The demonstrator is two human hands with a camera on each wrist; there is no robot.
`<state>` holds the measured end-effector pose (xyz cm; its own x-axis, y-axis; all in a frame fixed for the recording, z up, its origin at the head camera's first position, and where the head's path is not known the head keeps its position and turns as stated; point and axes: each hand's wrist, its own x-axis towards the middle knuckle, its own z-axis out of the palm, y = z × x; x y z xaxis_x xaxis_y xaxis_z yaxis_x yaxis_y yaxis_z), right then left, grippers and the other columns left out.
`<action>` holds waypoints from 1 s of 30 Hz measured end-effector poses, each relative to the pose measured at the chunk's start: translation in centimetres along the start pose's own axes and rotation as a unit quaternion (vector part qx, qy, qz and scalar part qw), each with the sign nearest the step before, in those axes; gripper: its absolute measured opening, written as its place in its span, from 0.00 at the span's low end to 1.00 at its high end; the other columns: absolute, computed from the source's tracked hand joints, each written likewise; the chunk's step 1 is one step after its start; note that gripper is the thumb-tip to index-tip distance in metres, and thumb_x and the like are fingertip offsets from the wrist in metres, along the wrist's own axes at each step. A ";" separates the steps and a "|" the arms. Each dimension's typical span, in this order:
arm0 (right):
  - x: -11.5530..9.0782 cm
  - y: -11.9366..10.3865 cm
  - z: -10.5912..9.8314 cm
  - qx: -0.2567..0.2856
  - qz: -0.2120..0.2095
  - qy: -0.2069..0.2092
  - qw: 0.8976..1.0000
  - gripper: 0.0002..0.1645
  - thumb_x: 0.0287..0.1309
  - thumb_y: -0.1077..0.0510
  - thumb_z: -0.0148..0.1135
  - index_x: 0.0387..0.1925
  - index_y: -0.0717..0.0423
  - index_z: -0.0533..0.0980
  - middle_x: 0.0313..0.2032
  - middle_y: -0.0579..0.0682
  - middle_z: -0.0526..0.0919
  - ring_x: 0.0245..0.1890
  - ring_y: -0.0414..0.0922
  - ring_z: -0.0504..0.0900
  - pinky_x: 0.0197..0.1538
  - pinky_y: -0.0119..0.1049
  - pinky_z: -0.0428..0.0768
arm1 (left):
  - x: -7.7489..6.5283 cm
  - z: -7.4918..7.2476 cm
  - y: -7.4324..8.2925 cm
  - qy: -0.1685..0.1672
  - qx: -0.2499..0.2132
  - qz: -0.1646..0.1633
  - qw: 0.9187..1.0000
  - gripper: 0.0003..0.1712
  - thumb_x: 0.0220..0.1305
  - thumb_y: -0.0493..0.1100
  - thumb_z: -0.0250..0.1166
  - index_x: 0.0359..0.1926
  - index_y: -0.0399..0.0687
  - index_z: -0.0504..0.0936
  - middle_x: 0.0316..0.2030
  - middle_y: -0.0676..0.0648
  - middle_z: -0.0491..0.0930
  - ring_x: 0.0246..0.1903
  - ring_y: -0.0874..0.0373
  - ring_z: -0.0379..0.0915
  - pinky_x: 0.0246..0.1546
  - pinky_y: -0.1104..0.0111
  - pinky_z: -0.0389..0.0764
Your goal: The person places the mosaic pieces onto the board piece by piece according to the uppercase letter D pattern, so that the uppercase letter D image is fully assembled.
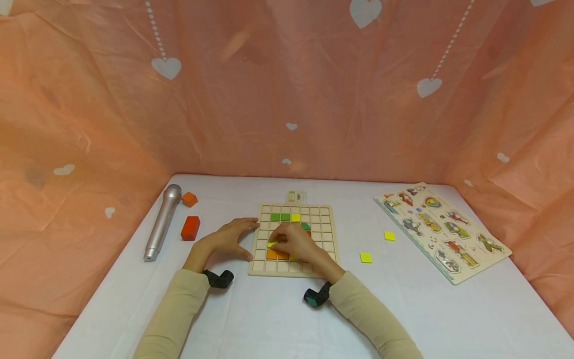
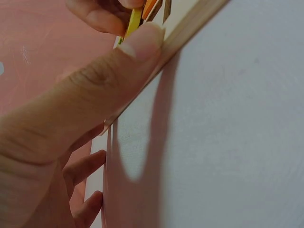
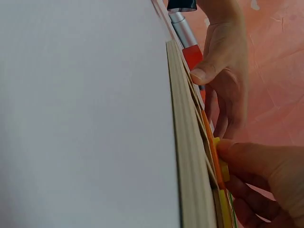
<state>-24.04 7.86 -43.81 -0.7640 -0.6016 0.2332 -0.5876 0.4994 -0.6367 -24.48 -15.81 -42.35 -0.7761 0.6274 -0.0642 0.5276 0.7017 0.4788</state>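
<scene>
A wooden grid board [image 1: 293,269] lies on the white table, with green, yellow, orange and red square tiles in some of its cells. My right hand [image 1: 296,243] is over the middle of the board and pinches a yellow tile [image 1: 272,244] between thumb and fingers; in the right wrist view the thumb presses on this tile [image 3: 217,141], above an orange tile [image 3: 218,168]. My left hand [image 1: 226,239] rests with spread fingers against the board's left edge, its thumb [image 2: 142,42] touching near the front corner. The right hand hides several cells.
Two loose yellow tiles [image 1: 365,258] lie right of the board. Farther right is a picture puzzle board [image 1: 444,232]. A silver microphone [image 1: 162,222], a red block [image 1: 190,228] and an orange block [image 1: 189,199] are at the left. Behind the board lies a small patterned card [image 1: 296,197].
</scene>
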 end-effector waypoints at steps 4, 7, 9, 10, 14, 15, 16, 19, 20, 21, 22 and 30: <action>0.2 0.1 0.2 -0.032 -0.029 0.006 0.999 0.04 0.51 0.59 0.68 0.31 0.54 0.84 0.32 0.44 0.83 0.36 0.38 0.79 0.42 0.27 0.77 | 0.0 0.0 -0.1 0.001 0.001 0.000 1.000 0.52 0.42 0.55 0.75 0.65 0.39 0.64 0.68 0.41 0.58 0.66 0.41 0.51 0.64 0.45 0.54; 0.1 0.0 0.0 -0.047 -0.047 0.003 0.998 0.04 0.52 0.59 0.67 0.32 0.54 0.84 0.33 0.44 0.83 0.37 0.39 0.78 0.44 0.30 0.77 | 0.0 0.0 -0.1 0.001 0.002 0.001 1.000 0.52 0.42 0.55 0.75 0.65 0.38 0.64 0.68 0.41 0.58 0.66 0.41 0.52 0.64 0.45 0.55; 0.1 0.0 -0.2 -0.056 -0.054 -0.003 0.997 0.05 0.53 0.59 0.67 0.33 0.54 0.85 0.34 0.44 0.82 0.37 0.39 0.78 0.45 0.32 0.76 | 0.1 0.0 -0.2 0.002 0.005 0.003 1.000 0.52 0.41 0.55 0.75 0.65 0.39 0.64 0.68 0.41 0.58 0.66 0.41 0.52 0.64 0.45 0.55; 0.0 0.0 -0.3 -0.062 -0.057 -0.007 0.996 0.05 0.53 0.59 0.67 0.33 0.54 0.85 0.34 0.44 0.82 0.38 0.39 0.78 0.46 0.33 0.75 | 0.1 0.0 -0.2 0.002 0.006 0.004 1.000 0.52 0.41 0.55 0.75 0.65 0.39 0.64 0.68 0.41 0.58 0.66 0.41 0.52 0.64 0.45 0.55; 0.0 0.0 -0.6 -0.077 -0.065 -0.018 0.995 0.05 0.53 0.59 0.66 0.33 0.53 0.85 0.33 0.44 0.83 0.39 0.39 0.77 0.48 0.35 0.75 | 0.2 0.1 -0.3 0.004 0.006 0.008 1.000 0.52 0.41 0.55 0.76 0.65 0.39 0.64 0.67 0.41 0.59 0.66 0.41 0.52 0.64 0.45 0.55; -0.1 0.0 -0.6 -0.081 -0.067 -0.020 0.994 0.05 0.54 0.59 0.66 0.33 0.52 0.85 0.33 0.43 0.83 0.39 0.39 0.77 0.49 0.35 0.74 | 0.2 0.1 -0.4 0.004 0.006 0.009 1.000 0.52 0.41 0.55 0.75 0.65 0.39 0.64 0.67 0.41 0.59 0.66 0.41 0.52 0.64 0.45 0.55; -0.1 0.1 -0.6 -0.085 -0.070 -0.021 0.994 0.05 0.54 0.59 0.66 0.32 0.52 0.85 0.33 0.43 0.83 0.39 0.40 0.77 0.50 0.35 0.74 | 0.2 0.1 -0.4 0.004 0.004 0.009 1.000 0.52 0.41 0.55 0.76 0.65 0.39 0.64 0.67 0.41 0.59 0.66 0.41 0.52 0.64 0.45 0.55; -0.2 0.1 -0.7 -0.095 -0.078 -0.024 0.992 0.05 0.54 0.58 0.66 0.32 0.52 0.85 0.34 0.44 0.83 0.40 0.41 0.77 0.52 0.37 0.72 | 0.2 0.1 -0.4 0.003 0.005 0.011 1.000 0.52 0.42 0.55 0.75 0.65 0.39 0.64 0.67 0.40 0.59 0.66 0.41 0.52 0.64 0.45 0.55; -0.3 0.1 -0.8 -0.098 -0.081 -0.026 0.992 0.05 0.55 0.58 0.65 0.33 0.52 0.85 0.35 0.45 0.82 0.41 0.42 0.77 0.53 0.38 0.72 | 0.2 0.1 -0.4 0.004 0.007 0.012 1.000 0.52 0.42 0.55 0.75 0.65 0.38 0.64 0.67 0.40 0.59 0.66 0.41 0.52 0.64 0.45 0.55; -0.3 0.1 -0.8 -0.100 -0.083 -0.030 0.991 0.06 0.55 0.58 0.65 0.33 0.52 0.85 0.36 0.46 0.82 0.42 0.43 0.76 0.53 0.38 0.72 | 0.2 0.1 -0.4 0.003 0.008 0.012 1.000 0.52 0.42 0.55 0.75 0.65 0.38 0.64 0.67 0.41 0.59 0.66 0.41 0.52 0.64 0.46 0.55; -0.4 0.1 -0.9 -0.102 -0.085 -0.034 0.991 0.06 0.56 0.58 0.64 0.34 0.52 0.85 0.37 0.46 0.82 0.42 0.43 0.76 0.53 0.38 0.71 | 0.1 0.1 -0.3 0.002 0.007 0.011 1.000 0.52 0.42 0.55 0.75 0.65 0.38 0.64 0.67 0.41 0.59 0.66 0.41 0.52 0.64 0.46 0.55; -0.8 -0.2 -1.9 -0.109 -0.092 -0.061 0.988 0.12 0.59 0.62 0.59 0.43 0.57 0.82 0.43 0.47 0.84 0.48 0.43 0.77 0.58 0.38 0.68 | 0.1 0.0 -0.2 -0.004 0.001 -0.007 1.000 0.52 0.42 0.55 0.75 0.65 0.40 0.64 0.68 0.41 0.58 0.66 0.41 0.51 0.64 0.45 0.54</action>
<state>-23.81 9.43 -42.47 -0.6098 -0.7580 0.2316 -0.7668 0.4901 -0.4146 -24.64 -15.82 -42.47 -0.7803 0.6205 -0.0779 0.5174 0.7106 0.4767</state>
